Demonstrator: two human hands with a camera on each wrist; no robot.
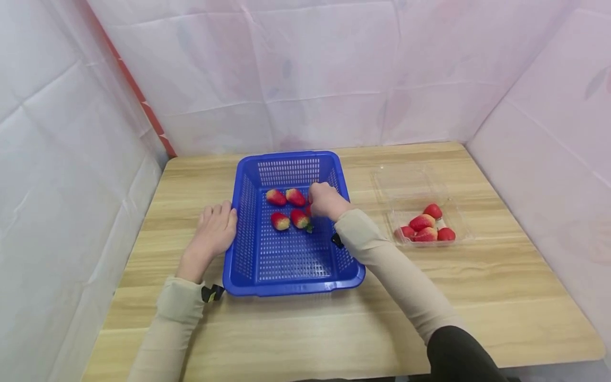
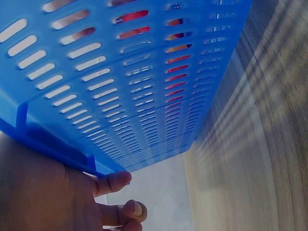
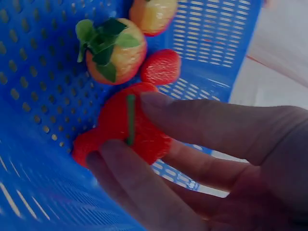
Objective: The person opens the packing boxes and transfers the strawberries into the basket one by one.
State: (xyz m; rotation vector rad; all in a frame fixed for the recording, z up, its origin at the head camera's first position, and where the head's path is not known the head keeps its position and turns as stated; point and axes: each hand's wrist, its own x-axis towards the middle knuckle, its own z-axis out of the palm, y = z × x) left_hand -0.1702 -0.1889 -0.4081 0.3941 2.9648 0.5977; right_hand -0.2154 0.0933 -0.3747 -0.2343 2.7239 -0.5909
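Observation:
A blue perforated basket [image 1: 293, 289] stands on the table with several red-and-yellow strawberries in it, among them a leafy strawberry [image 1: 299, 218]. At its left side my left hand [image 1: 215, 228] holds the rim; in the left wrist view the left hand [image 2: 72, 197] lies just under the rim, fingers bent. My right hand [image 1: 328, 201] reaches inside, near the right wall. Its thumb and fingers pinch a red strawberry [image 3: 149, 127] with a green stem, beside other strawberries. The right hand mostly hides this strawberry in the head view.
To the right of the basket lies an opened clear plastic clamshell box [image 1: 460, 217], with several strawberries [image 1: 422, 222] in its near half. The wooden table [image 1: 501, 297] is bounded by pale fabric walls [image 1: 324, 69] at the back and both sides.

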